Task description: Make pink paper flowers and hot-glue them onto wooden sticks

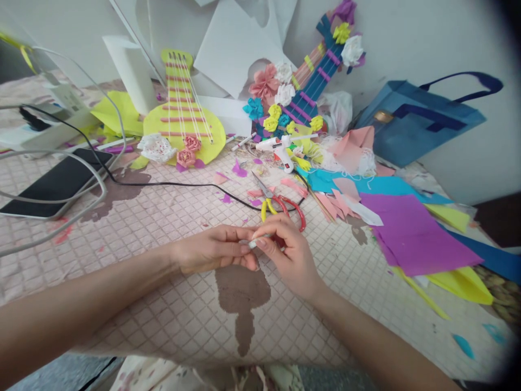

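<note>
- The left hand is reaching in from the near left and pinching one end of a small white piece between thumb and fingertips, the other fingers lying nearly straight.
- The right hand is coming in from the near right, its bent thumb and forefinger gripping the same piece, so both hands are meeting around it.
- The small white piece is sitting above the near middle of the quilted tablecloth; fingers are hiding much of it, and its material I cannot tell.
- A dark brown patch is showing on the cloth just below the hands.
- Scissors with red and yellow handles are lying just beyond the right hand, their blades pointing far left.
- A white glue gun is resting farther back, among paper scraps and paper flowers.
- A yellow paper guitar is leaning at the far left-centre, bearing white strings, a white paper flower and pink paper roses.
- A blue paper guitar is leaning at the far right-centre.
- A purple sheet is lying on the right, with a blue bag standing beyond it.
- A black-screened device is lying on the left.
</note>
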A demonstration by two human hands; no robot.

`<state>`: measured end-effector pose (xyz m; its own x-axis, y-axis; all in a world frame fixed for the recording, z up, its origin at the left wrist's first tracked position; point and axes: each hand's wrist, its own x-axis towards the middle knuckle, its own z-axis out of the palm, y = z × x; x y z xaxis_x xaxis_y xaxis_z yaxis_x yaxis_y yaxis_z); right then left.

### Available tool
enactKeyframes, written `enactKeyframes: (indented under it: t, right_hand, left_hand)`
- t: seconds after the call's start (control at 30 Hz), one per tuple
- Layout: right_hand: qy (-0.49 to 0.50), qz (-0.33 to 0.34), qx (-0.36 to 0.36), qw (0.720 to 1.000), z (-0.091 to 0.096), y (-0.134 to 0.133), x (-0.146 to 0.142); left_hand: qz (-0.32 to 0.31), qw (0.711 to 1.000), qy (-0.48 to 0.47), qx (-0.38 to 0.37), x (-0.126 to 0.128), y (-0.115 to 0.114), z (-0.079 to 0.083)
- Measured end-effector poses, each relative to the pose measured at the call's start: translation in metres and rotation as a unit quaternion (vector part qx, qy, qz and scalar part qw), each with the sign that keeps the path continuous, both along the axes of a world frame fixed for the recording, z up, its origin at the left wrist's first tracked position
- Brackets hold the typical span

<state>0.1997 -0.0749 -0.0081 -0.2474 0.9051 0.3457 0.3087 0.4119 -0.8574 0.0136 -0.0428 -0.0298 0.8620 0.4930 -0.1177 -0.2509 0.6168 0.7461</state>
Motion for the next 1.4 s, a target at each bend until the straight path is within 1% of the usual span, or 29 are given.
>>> enactKeyframes:
  t: [0.3,0.47,0.57,0.8,0.97,1.13,1.23,1.4]
  right_hand:
    - [-0.005,0.000,0.008,1.000,0.0003,0.0010,-0.0001]
    - [0.000,-0.002,-0.004,1.000,-0.0019,0.0003,-0.0005]
    - [0.001,0.001,-0.001,1.000,-0.0022,0.0003,-0.0003]
    - [0.001,-0.004,0.000,1.000,-0.0001,0.0002,-0.0001]
    - [-0.006,-0.003,0.005,1.000,0.0007,-0.0009,-0.0012]
    - [0.001,-0.004,0.017,1.000,0.0000,-0.0004,-0.0012]
    - [0.004,-0.002,0.017,1.000,0.0006,0.0001,-0.0016]
    - [0.008,-0.002,0.016,1.000,0.0022,-0.0001,-0.0020]
  left_hand:
    - [-0.004,0.999,0.032,0.038,0.0013,0.0011,0.0066]
    - [0.012,0.997,0.045,0.062,0.0024,-0.0002,0.0024]
    - [0.020,0.998,0.036,0.055,0.0021,-0.0004,0.0007]
    - [-0.001,1.000,0.011,0.009,0.0002,0.0019,0.0061]
    - [0.001,1.000,0.003,0.002,0.0007,0.0011,0.0052]
    - [0.010,0.999,-0.005,0.036,0.0022,-0.0006,0.0053]
    - [0.014,0.998,0.006,0.059,0.0025,-0.0011,0.0035]
    - [0.008,0.997,0.014,0.076,0.0024,-0.0009,0.0038]
